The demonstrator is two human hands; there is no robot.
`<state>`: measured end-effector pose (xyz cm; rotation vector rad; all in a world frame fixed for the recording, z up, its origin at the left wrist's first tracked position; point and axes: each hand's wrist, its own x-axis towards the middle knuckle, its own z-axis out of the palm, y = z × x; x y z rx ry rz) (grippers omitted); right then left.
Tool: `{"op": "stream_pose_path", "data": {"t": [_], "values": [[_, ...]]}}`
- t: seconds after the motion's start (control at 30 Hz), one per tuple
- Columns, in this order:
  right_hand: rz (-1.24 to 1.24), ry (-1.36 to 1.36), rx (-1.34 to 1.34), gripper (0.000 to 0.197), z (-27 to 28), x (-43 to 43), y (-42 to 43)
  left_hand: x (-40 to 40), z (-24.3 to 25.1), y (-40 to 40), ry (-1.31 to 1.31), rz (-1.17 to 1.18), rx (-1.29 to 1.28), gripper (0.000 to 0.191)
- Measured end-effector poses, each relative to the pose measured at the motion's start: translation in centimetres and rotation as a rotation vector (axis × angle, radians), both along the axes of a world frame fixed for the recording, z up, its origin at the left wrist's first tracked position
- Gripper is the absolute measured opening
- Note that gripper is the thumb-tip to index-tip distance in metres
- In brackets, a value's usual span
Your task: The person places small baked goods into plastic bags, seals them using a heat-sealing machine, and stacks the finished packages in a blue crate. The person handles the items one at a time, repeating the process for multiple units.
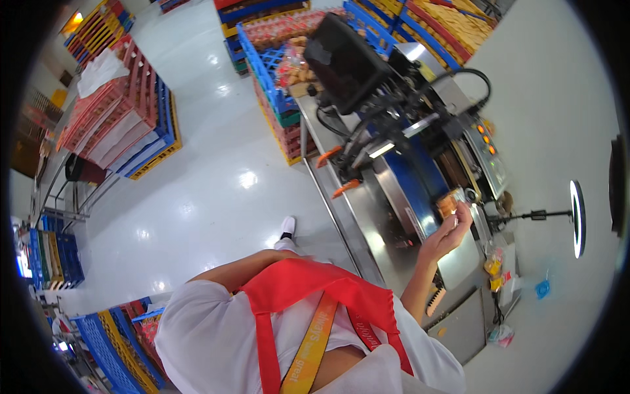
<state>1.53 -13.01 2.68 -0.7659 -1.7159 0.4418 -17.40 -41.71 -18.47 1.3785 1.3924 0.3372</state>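
Note:
My right hand (452,234) grips a small golden-brown baked piece (447,204), apparently in clear wrapping, between thumb and fingers. It is held over the blue belt (416,170) of a machine on a steel table (379,234). A control panel (486,143) with lit orange buttons runs along the machine's far side. My left forearm (241,271) bends across my front, and the hand is hidden behind my red apron (320,285).
A black monitor (344,64) and orange-handled clamps (345,188) stand at the machine. Stacked crates (268,64) of packed goods rise behind the table; more crates (123,113) are at left. A ring light (577,219) stands at right. A brush (435,301) lies near my right forearm.

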Motion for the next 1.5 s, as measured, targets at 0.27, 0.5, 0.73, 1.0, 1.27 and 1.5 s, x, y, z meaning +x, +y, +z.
{"op": "stream_pose_path", "data": {"t": [0.27,0.5,0.73,1.0,1.27,1.5], "values": [[0.947,-0.366,0.239,0.024,-1.4,-24.4,-13.2,-16.7,-9.8,-16.0,0.291,0.577,-0.426,0.052],[0.864,-0.46,0.177,0.027,-2.5,-43.2,-15.4,-33.3,-6.4,-15.1,0.058,0.963,-0.162,0.055],[0.299,-0.586,0.105,0.036,-1.9,-52.3,-5.8,-49.8,0.9,0.2,0.047,0.712,0.188,0.044],[-0.667,-0.628,0.052,0.067,-3.9,-56.9,7.9,-55.9,15.4,29.2,0.103,0.239,0.958,0.065],[-1.058,-0.703,-0.43,0.072,-6.7,-57.1,15.2,-52.4,11.5,48.0,0.093,-0.165,0.956,0.076],[-0.855,-0.537,-0.122,0.054,-7.9,-58.2,14.6,-56.2,7.7,53.0,-0.429,0.082,0.533,0.046]]}}
